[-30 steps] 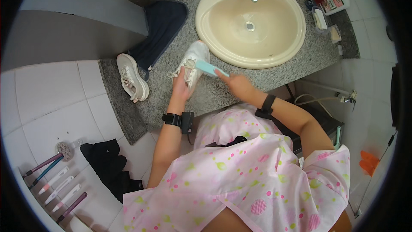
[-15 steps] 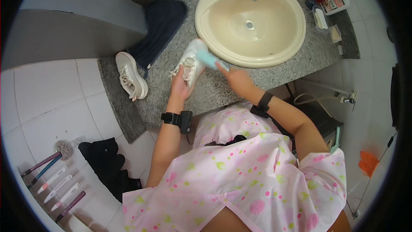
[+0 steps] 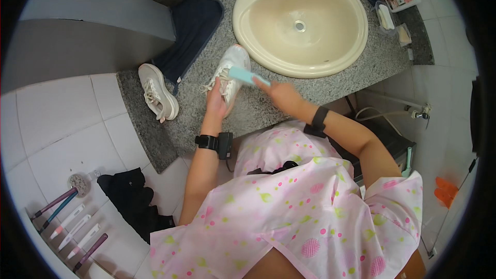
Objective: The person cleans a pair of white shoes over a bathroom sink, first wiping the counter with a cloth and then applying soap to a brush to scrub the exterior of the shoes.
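Our left hand point(image 3: 216, 102) clasps the shoe point(image 3: 232, 91), which points ahead from it, seemingly to steady it over the bench point(image 3: 194, 106). Our right hand point(image 3: 284, 97) grips the brush point(image 3: 248, 76) by its near end, leaving the far end clear over the shoe.

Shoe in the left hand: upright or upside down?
Upright: the white shoe in the left hand shows its laces to the camera above. Any slight tilt, cannot tell.
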Demonstrator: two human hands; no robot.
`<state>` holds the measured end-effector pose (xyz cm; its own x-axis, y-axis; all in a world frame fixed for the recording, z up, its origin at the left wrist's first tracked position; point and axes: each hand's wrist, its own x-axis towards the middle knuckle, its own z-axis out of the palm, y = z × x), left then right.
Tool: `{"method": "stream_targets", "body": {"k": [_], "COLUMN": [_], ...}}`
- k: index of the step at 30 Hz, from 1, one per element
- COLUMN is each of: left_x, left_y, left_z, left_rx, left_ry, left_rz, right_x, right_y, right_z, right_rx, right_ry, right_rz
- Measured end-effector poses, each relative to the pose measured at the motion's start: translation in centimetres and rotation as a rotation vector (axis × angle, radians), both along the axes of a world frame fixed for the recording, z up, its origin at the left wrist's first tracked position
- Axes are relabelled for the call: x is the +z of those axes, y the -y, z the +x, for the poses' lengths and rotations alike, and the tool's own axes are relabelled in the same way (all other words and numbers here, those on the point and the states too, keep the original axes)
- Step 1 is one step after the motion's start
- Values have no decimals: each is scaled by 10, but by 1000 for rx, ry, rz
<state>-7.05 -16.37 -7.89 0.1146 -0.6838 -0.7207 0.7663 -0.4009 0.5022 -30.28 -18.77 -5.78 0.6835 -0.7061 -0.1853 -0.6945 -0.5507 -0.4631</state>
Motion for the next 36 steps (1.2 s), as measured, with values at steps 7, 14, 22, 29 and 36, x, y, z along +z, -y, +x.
{"method": "stream_targets", "body": {"k": [7, 14, 22, 29, 36], "left_x": [0, 6, -1, 10, 8], "left_y": [-1, 4, 1, 4, 4], "left_z": [0, -3, 2, -4, -5], "left_rx": [22, 70, 0, 46, 36], "left_ry": [-2, -5, -39, -44, -4], "left_rz": [-16, 45, -2, 26, 44], "right_x": [5, 9, 8, 12, 19], "right_y": [20, 42, 38, 41, 31], "right_z": [15, 29, 37, 37, 40], "right_rx": [82, -17, -26, -140, 112], "right_ry": [-17, -17, -7, 5, -3], "right_rz": [-89, -190, -205, -231, -230]}}
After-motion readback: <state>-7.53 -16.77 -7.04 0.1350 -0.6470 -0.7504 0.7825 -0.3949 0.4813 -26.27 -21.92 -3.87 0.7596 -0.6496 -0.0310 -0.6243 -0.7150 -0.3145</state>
